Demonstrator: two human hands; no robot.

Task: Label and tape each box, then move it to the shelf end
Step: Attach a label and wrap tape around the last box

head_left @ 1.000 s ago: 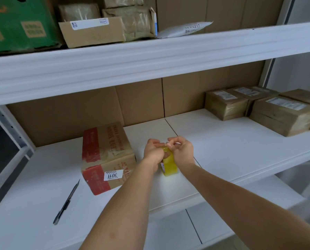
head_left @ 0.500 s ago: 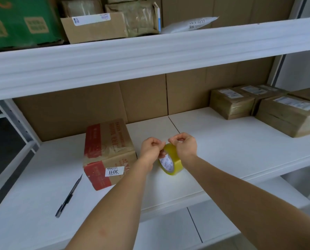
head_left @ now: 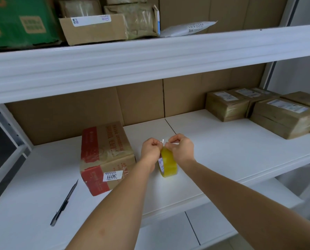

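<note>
Head view, nearest first: we note a dark pen-like tool (head_left: 64,204) lying on the shelf board (head_left: 222,159), untouched and well left of the work. Just beyond it the red-printed box (head_left: 106,156) sits on the same board, already carrying a white label (head_left: 112,175) on its near face. Beside the box, to its right, the yellow tape roll (head_left: 168,164) stands on edge. Since half a second ago the roll has turned from angled to nearly edge-on, and a short clear tab of tape (head_left: 162,141) now shows lifted between the hands. The left hand (head_left: 151,150) has its fingers curled, pinching that tab; the right hand (head_left: 181,150) is curled over the top of the roll, holding it. We judge the tape end has been found and freed, so labelling is done and taping of this box can start. Farther right, finished boxes (head_left: 284,118) stand grouped at the shelf end.
</note>
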